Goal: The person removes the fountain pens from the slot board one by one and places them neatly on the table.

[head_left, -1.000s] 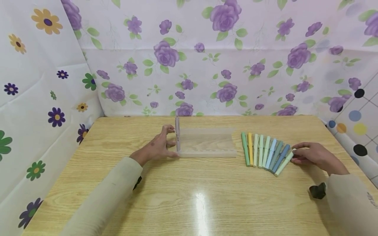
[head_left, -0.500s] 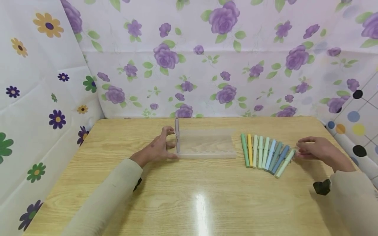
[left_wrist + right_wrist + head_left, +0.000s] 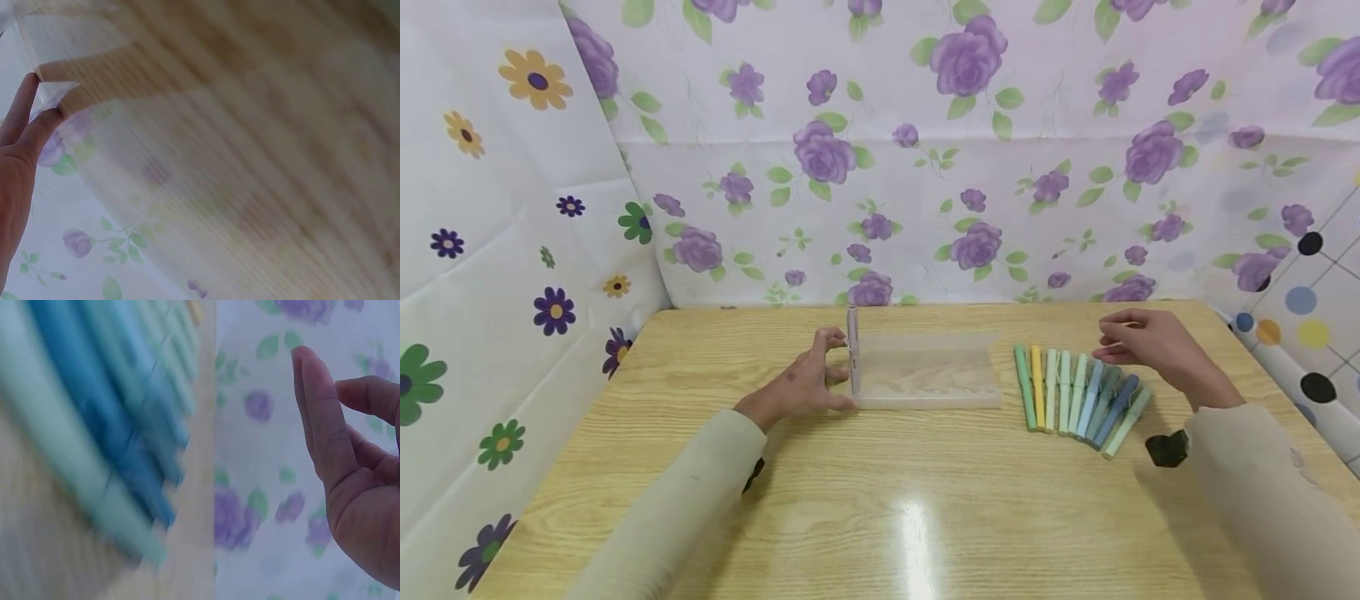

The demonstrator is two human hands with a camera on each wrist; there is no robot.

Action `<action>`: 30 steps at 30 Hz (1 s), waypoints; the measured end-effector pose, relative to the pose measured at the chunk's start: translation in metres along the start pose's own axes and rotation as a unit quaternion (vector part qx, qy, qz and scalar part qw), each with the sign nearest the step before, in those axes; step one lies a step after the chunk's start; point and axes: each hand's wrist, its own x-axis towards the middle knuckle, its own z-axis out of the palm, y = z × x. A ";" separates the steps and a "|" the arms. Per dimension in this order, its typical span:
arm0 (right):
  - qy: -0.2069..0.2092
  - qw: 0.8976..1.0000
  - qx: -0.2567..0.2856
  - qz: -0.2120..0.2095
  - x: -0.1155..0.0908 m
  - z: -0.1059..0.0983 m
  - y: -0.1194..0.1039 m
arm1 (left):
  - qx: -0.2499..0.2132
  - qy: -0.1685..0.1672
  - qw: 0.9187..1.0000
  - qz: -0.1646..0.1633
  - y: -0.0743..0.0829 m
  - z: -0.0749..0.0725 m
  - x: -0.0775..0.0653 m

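Note:
A clear plastic pen rack [image 3: 928,400] sits in the middle of the table, with a pale purple pen [image 3: 853,354] across its left end. My left hand [image 3: 801,379] grips that end, fingers by the back and thumb at the front corner. In the left wrist view, two fingertips [image 3: 57,112] appear at the upper left. Right of the rack, several capped pens lie fanned side by side: a green pen [image 3: 1025,387], a yellow pen [image 3: 1037,387], pale green, blue and teal ones. Over the far ends of the pens hovers my right hand [image 3: 1157,346], holding nothing, its fingers loosely bent.
The wooden table [image 3: 820,517] reaches back to a cloth backdrop [image 3: 910,183] with purple roses. Flowered cloth [image 3: 550,250] also hangs on the left, and a dotted cloth [image 3: 1315,333] is on the right.
My right hand left the rightmost pale green pen, drew back to the right, then rose and moved left over the pens. My left hand stays at the rack.

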 end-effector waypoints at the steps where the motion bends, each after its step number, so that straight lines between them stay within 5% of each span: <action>1: 0.001 1.000 0.003 -0.006 0.002 0.005 -0.005 | 0.001 0.000 1.000 0.000 0.000 0.000 0.000; 17: -0.014 0.994 0.042 -0.104 0.023 0.067 -0.080 | 0.004 0.002 1.000 0.011 -0.004 0.001 0.000; 30: -0.044 0.991 0.057 -0.114 0.039 0.111 -0.118 | 0.007 0.009 1.000 0.005 -0.003 0.000 0.001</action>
